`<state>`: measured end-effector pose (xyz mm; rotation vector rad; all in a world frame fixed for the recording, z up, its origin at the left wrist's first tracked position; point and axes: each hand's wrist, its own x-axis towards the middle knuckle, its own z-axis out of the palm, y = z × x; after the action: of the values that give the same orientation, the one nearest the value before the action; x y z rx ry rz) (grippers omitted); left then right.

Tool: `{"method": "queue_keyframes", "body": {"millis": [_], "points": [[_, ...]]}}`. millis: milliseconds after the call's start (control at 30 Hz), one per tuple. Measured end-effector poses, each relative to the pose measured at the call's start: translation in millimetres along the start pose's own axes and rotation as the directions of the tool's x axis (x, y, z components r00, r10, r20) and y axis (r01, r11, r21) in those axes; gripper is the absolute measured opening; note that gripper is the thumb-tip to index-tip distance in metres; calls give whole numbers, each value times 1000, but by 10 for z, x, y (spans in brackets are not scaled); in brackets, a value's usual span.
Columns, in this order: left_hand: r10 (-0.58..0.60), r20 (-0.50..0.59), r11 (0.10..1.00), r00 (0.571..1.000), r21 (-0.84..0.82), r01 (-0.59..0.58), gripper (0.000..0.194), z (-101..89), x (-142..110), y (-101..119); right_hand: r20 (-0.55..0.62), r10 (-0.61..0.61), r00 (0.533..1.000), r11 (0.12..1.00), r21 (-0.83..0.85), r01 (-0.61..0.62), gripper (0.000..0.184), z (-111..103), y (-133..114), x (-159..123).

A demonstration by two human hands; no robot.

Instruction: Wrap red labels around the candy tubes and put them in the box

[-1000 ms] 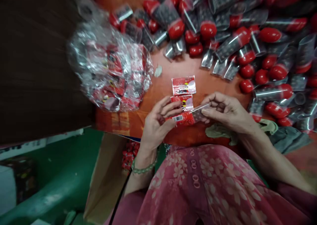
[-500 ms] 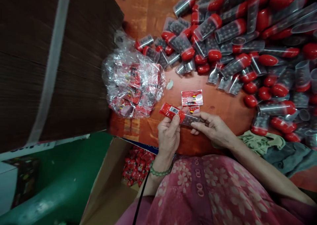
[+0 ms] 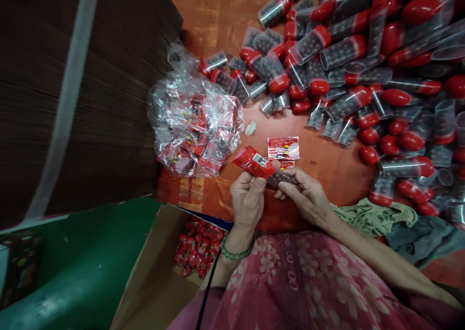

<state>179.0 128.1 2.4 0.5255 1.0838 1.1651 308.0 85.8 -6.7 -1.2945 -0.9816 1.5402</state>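
Between the fingers and thumb of my left hand (image 3: 249,194) is a red printed sleeve (image 3: 250,161) with a white barcode label. My right hand (image 3: 305,192) pinches a clear tube (image 3: 281,177) of dark beads, whose left end sits inside the sleeve's right opening. The far end of the tube is hidden by my right fingers. Just beyond my hands, a flat red printed sleeve (image 3: 283,148) lies on the orange table (image 3: 334,175), with another partly covered below it. To the left, a clear plastic bag (image 3: 196,122) holds more red sleeves.
Many red-capped clear tubes (image 3: 348,105) are heaped across the back and right. Green and grey cloths (image 3: 374,216) lie at the right front edge. Below the table's left edge, a cardboard box (image 3: 152,267) holds red packed items (image 3: 199,245). A dark brown box (image 3: 90,102) stands left.
The tube has gone further into the sleeve, and the sleeve has opened out and tilted. My right hand has moved left, closer to my left hand.
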Motion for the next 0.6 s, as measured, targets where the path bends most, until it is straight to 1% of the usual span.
{"method": "queue_keyframes", "body": {"millis": [100, 200, 300, 367, 500, 600], "points": [[8, 15, 1000, 1000, 7, -8, 42, 1, 8, -12, -8, 22, 1000, 995, 93, -21, 24, 50, -35, 26], [-12, 25, 1000, 1000, 14, 12, 36, 42, -10, -51, -85, 26, 996, 985, 171, -11, 28, 126, -65, 43], [-37, 40, 999, 999, 21, 36, 38, 80, -22, -63, -143, 20, 990, 979, 201, 9, 31, 176, -80, 52], [-36, 59, 999, 998, 34, 34, 41, 92, -12, -35, -123, 12, 992, 976, 217, 15, 33, 177, -97, 61], [-19, 140, 1000, 990, 25, 16, 47, 117, 24, 73, -16, 15, 1000, 975, 220, -11, 34, 142, -141, 86], [-34, 126, 999, 991, 40, 29, 49, 142, 17, 115, 18, 23, 1000, 967, 253, -27, 31, 139, -141, 87]]}}
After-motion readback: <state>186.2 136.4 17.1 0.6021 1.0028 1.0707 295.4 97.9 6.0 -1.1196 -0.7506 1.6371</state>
